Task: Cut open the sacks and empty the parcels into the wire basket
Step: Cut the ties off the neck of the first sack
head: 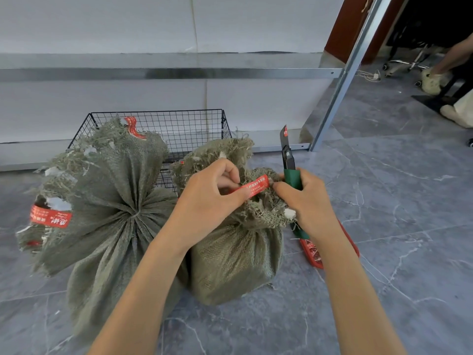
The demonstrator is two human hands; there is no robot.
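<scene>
The right sack (235,257) is standing on the floor (399,206), directly under both hands, its tied neck and frayed top bunching up between them. The left hand (212,193) is pinching a red tag (256,187) at the sack's top between thumb and fingers. The right hand (304,201) is gripping a knife (288,160) by its green handle, with its curled forefinger lying just beside the tag's right end.

The knife is standing nearly upright, its long axis running from 6 to 12 o'clock and leaning slightly towards 11, with the black blade end pointing up and away from the person. The handle's butt is showing below the hand at 6 o'clock. The tag is stretching between the 2 hands, its long axis running from about 8 to 2 o'clock.

The left sack (110,201) is leaning at 9 o'clock of the hands, touching the right sack, its gathered neck facing the camera. The basket (179,124) is sitting at 12 o'clock, just behind both sacks.

The tag is carrying white characters, too small to read. A red label (51,217) on the left sack is showing white characters upside down, also unreadable. Another red strip (133,128) is sticking up from that sack's top.

A red tray (313,254) is lying on the floor beneath the right wrist, partly hidden.
</scene>
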